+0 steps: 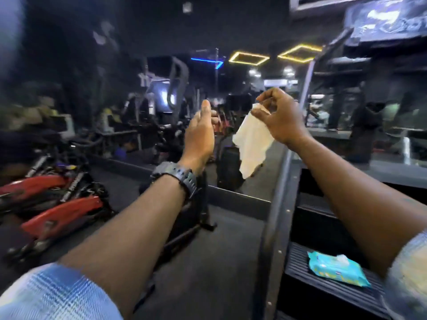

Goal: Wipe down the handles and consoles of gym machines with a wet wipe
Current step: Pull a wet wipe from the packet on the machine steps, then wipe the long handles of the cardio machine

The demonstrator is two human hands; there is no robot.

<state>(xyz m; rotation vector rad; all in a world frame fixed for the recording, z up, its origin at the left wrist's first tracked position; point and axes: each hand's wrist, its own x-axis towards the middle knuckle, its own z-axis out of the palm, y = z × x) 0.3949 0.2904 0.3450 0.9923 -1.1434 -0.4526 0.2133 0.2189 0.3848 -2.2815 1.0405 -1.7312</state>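
White wipe hangs at centre frame, pinched at its top edge by the right hand. Left hand, at 9 o'clock of the wipe and apart from it, is open and holds nothing; a black watch sits on its wrist. Teal pack lies on a ribbed black step at 5 o'clock.
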